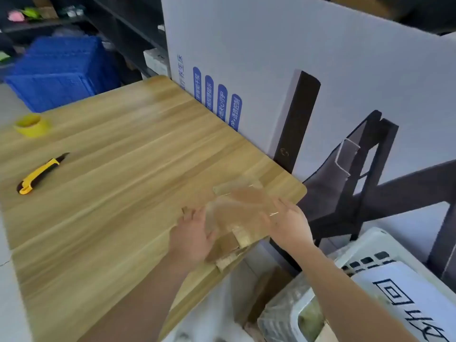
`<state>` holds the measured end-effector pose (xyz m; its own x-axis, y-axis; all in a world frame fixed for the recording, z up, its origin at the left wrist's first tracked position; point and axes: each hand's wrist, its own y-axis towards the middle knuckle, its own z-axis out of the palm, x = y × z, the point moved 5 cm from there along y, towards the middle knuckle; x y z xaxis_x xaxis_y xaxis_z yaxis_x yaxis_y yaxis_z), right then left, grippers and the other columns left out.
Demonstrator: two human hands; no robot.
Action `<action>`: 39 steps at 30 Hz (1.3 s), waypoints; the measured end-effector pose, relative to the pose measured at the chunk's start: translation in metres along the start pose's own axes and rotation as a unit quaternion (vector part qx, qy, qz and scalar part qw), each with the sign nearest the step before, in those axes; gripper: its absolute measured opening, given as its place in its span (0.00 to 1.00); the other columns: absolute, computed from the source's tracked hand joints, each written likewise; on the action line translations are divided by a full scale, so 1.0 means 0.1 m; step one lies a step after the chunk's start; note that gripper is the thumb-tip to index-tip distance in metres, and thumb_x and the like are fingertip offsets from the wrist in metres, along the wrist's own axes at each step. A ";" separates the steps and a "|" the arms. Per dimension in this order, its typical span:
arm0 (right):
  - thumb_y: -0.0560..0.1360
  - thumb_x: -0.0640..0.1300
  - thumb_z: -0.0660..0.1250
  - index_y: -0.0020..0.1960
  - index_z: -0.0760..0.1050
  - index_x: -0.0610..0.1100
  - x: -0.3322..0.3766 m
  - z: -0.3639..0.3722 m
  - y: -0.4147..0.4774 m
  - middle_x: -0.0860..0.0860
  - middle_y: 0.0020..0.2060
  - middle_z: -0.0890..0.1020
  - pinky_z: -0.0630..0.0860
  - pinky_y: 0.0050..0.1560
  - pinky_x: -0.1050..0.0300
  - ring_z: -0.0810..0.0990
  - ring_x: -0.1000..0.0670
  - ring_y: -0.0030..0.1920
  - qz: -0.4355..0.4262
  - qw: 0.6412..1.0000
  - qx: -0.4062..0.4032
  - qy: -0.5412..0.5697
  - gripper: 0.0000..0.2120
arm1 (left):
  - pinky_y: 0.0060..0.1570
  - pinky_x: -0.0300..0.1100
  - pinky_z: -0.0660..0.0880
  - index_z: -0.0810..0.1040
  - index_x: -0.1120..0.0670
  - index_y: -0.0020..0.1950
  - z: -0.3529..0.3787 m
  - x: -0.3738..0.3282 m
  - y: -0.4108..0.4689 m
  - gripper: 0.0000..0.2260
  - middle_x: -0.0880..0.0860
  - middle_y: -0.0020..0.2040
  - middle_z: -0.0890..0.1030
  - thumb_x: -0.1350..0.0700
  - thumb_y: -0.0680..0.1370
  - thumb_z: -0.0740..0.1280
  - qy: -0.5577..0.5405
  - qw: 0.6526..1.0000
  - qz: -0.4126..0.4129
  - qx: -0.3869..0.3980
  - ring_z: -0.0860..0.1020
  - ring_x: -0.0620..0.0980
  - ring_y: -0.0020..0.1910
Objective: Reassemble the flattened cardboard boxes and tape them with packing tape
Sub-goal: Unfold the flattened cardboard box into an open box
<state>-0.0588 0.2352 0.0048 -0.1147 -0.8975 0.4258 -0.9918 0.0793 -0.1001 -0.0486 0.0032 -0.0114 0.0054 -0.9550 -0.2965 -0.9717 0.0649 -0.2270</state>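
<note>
Motion blur smears the cardboard box (pixel 240 218) so much that its flaps & edges can't be made out. It reads as a pale tan, half see-through shape w/ brown folded pieces at its near end. It sits at the right edge of the desk (pixel 123 193), near the rounded corner, w/ the near end poking over the edge. Left hand (pixel 193 233) lies against the box's left side, fingers straight & spread, not curled round it. Right hand (pixel 292 222) is at the box's right side, but its fingertips melt into the blur, so can't tell if it grips or just presses. Both forearms are cut off by the bottom of the view. Desk is light wood-grain; far left on it lie a yellow tape roll (pixel 31 125) & a yellow-black utility knife (pixel 39 174), well apart from the box. Behind the desk stands a big white carton (pixel 271 45) w/ blue labels & a printed furniture pic. Blue crate (pixel 61 72) sits back left beside dark shelves (pixel 128 25); white basket (pixel 365 245) low right, partly cut off
</note>
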 end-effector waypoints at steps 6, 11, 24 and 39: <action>0.78 0.62 0.57 0.78 0.55 0.49 -0.23 0.33 0.21 0.47 0.75 0.63 0.64 0.71 0.45 0.61 0.45 0.74 0.047 0.995 0.081 -0.015 0.33 | 0.66 0.54 0.68 0.49 0.44 0.78 0.47 0.12 0.13 0.39 0.61 0.75 0.57 0.35 0.74 0.65 -0.089 0.987 -0.096 0.089 0.65 0.62 0.70; 0.76 0.62 0.61 0.78 0.55 0.49 -0.32 0.46 0.26 0.49 0.73 0.66 0.71 0.66 0.47 0.64 0.44 0.71 0.059 0.994 0.092 -0.003 0.35 | 0.65 0.51 0.68 0.50 0.47 0.78 0.64 0.18 0.14 0.41 0.60 0.68 0.69 0.37 0.73 0.68 -0.168 0.974 -0.125 0.090 0.69 0.59 0.67; 0.73 0.60 0.67 0.76 0.61 0.50 -0.17 0.09 0.08 0.50 0.67 0.70 0.70 0.60 0.51 0.65 0.46 0.67 0.043 0.998 0.017 0.037 0.35 | 0.53 0.41 0.70 0.53 0.43 0.78 0.19 0.07 -0.05 0.42 0.57 0.64 0.67 0.39 0.71 0.72 -0.232 0.967 -0.108 0.007 0.75 0.53 0.55; 0.73 0.61 0.68 0.76 0.62 0.51 1.10 -0.11 -0.59 0.49 0.69 0.70 0.69 0.62 0.52 0.66 0.45 0.67 -0.076 0.997 -0.010 0.028 0.36 | 0.51 0.40 0.67 0.52 0.42 0.78 -0.59 0.87 -1.13 0.40 0.56 0.67 0.66 0.40 0.72 0.71 -0.278 0.946 -0.152 -0.066 0.69 0.48 0.50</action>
<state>-0.0139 0.1365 0.0669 0.0336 -0.8746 0.4837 -0.9988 -0.0460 -0.0137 0.0480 -0.1042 0.0431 0.3765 -0.6223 -0.6863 -0.9264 -0.2603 -0.2722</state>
